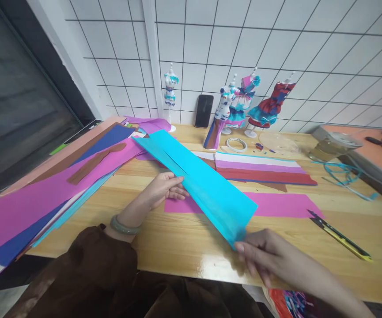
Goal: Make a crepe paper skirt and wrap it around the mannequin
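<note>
A long, folded sheet of bright blue crepe paper point(210, 185) slants above the table, from upper left down to lower right. My left hand point(169, 187) pinches its near edge about midway along, thumb on top. At the lower right corner, my right hand point(260, 254) grips the paper between thumb and fingers; it is slightly blurred. Beneath the blue sheet a pink strip point(283, 205) lies flat, partly covered by it. A yellow and black utility knife point(341, 236) rests right of the strip, its tip over the strip's end.
Layered colored paper strips point(263, 170) lie behind the pink one. More long sheets point(45, 181) pile up at left. Along the tiled wall stand several small dressed mannequins point(273, 106) and a phone point(204, 111). A tape roll point(236, 145), a cup point(331, 148) and blue ribbon point(343, 174) are farther right.
</note>
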`<action>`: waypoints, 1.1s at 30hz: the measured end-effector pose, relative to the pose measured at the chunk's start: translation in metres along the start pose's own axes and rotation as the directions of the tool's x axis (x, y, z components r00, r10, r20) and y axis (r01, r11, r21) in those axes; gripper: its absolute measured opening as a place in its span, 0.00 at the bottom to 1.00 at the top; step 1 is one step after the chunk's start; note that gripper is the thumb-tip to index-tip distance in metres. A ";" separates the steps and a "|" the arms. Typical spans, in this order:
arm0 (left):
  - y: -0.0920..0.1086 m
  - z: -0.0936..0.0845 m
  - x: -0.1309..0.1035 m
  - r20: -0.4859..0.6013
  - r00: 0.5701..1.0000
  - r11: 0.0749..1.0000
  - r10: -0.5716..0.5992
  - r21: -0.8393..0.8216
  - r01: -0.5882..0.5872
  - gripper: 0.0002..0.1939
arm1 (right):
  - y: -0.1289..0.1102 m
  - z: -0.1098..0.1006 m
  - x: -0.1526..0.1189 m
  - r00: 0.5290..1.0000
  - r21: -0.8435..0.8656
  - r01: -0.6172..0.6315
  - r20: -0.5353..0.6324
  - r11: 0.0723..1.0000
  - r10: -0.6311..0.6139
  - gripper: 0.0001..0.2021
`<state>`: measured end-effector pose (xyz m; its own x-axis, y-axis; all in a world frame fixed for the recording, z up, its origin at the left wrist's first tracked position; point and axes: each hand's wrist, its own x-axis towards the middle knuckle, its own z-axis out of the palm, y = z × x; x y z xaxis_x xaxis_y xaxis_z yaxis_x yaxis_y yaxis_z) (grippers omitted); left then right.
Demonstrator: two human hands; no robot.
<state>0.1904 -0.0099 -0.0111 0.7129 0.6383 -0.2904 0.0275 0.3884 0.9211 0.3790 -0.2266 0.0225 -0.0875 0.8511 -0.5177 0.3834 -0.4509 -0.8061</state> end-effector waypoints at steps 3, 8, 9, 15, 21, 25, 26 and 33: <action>0.001 0.002 0.000 -0.018 1.000 1.000 -0.017 -0.011 0.017 0.10 | 0.014 0.019 -0.008 0.992 0.239 -0.076 0.120 0.968 0.048 0.22; -0.001 0.003 0.000 -0.001 1.000 1.000 -0.024 -0.004 0.024 0.11 | 0.024 0.040 0.001 0.998 0.662 -0.027 -0.028 0.749 0.062 0.20; -0.001 0.002 0.001 0.007 1.000 1.000 -0.025 -0.004 0.025 0.11 | 0.023 0.042 0.004 0.993 0.713 0.003 -0.083 0.701 0.080 0.19; -0.002 0.001 0.001 0.009 1.000 1.000 -0.025 0.000 0.025 0.12 | 0.019 0.047 0.015 0.975 0.806 0.090 -0.191 0.586 0.114 0.17; -0.004 0.007 -0.002 0.103 0.991 0.996 -0.084 0.009 0.084 0.13 | 0.020 0.052 0.016 0.971 0.780 0.132 -0.225 0.612 0.077 0.18; -0.010 0.015 -0.004 0.233 0.962 0.989 -0.145 0.059 0.135 0.16 | 0.020 0.054 0.016 0.975 0.765 0.129 -0.213 0.631 0.059 0.18; -0.012 0.017 -0.004 0.256 0.954 0.988 -0.153 0.074 0.139 0.17 | 0.020 0.054 0.015 0.976 0.762 0.129 -0.210 0.634 0.054 0.18; -0.017 0.031 -0.012 0.343 0.925 0.978 -0.165 0.181 0.108 0.19 | 0.021 0.055 0.014 0.980 0.734 0.127 -0.197 0.668 0.030 0.18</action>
<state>0.2031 -0.0447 -0.0148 0.8948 0.2983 -0.3321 0.2307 0.3279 0.9161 0.3353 -0.2387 -0.0180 0.1071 0.8734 -0.4751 -0.4297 -0.3902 -0.8143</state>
